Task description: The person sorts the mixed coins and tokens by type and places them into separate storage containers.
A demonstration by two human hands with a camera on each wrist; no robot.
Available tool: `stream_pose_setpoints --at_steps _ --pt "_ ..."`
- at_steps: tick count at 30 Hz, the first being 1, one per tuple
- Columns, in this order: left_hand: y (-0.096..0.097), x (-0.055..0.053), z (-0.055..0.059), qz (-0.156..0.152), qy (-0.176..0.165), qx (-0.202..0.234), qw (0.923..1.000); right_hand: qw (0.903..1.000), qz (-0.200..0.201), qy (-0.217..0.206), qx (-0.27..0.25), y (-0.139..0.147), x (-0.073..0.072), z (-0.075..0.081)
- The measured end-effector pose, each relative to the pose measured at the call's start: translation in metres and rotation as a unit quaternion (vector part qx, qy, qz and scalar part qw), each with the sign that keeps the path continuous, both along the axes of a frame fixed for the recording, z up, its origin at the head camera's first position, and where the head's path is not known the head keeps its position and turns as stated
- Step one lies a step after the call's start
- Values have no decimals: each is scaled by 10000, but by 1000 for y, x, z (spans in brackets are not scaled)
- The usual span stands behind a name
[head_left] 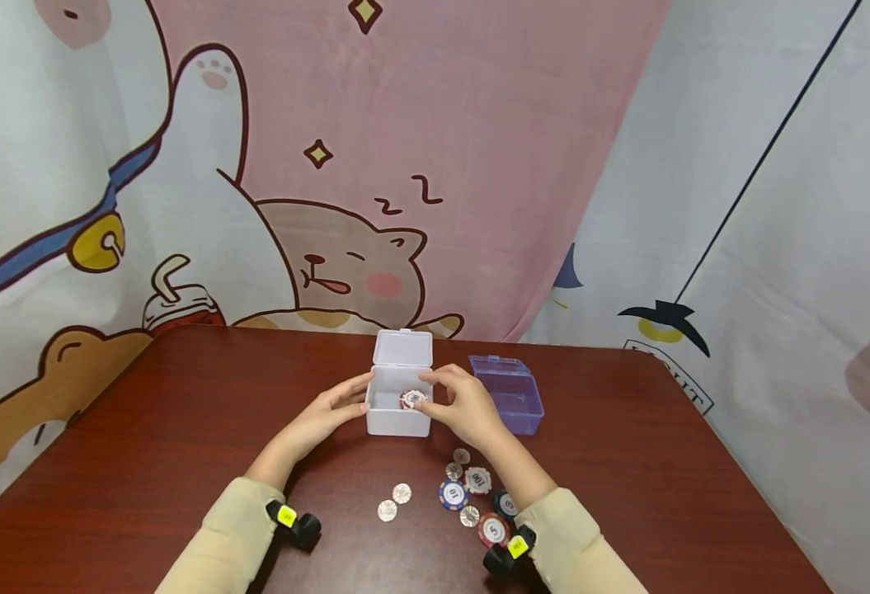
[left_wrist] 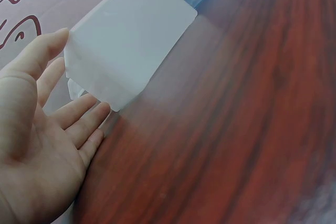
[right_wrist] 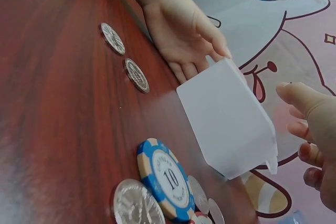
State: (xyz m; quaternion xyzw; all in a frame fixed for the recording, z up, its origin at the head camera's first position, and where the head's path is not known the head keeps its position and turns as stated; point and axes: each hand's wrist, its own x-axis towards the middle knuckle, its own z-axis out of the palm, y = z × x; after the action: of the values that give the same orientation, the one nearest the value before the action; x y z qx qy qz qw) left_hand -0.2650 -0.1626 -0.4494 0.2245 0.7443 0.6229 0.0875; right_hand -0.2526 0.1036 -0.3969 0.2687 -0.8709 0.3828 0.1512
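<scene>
A white plastic box (head_left: 397, 424) stands at the middle of the table with its lid (head_left: 402, 349) swung back. Inside it lies a red-and-white poker chip (head_left: 410, 399). My left hand (head_left: 314, 422) rests its fingertips against the box's left side, the fingers mostly straight, as the left wrist view shows. Over the box's right side is my right hand (head_left: 467, 410), its thumb beside the chip in the head view. In the right wrist view, the thumb and loosely bent fingers of my right hand (right_wrist: 320, 135) stand apart with nothing visible between them.
Right of the white box stands a purple see-through box (head_left: 519, 404), lid open. Several poker chips, including a blue one (head_left: 453, 495) and a red one (head_left: 493, 530), lie near my right forearm among silver coins (head_left: 469, 516). Two more coins (head_left: 387, 511) lie left of them.
</scene>
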Motion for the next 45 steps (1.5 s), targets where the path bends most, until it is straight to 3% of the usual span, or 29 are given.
stream_pose_setpoints --at_steps 8,27,45 --pt "0 0 1 15 4 1 10000 9995 281 45 -123 10 14 0" --pt "-1 -1 -1 -34 6 57 10000 9968 787 77 113 37 43 -13" --pt "0 0 -1 10 -40 35 10000 9911 793 -690 814 73 58 -29"
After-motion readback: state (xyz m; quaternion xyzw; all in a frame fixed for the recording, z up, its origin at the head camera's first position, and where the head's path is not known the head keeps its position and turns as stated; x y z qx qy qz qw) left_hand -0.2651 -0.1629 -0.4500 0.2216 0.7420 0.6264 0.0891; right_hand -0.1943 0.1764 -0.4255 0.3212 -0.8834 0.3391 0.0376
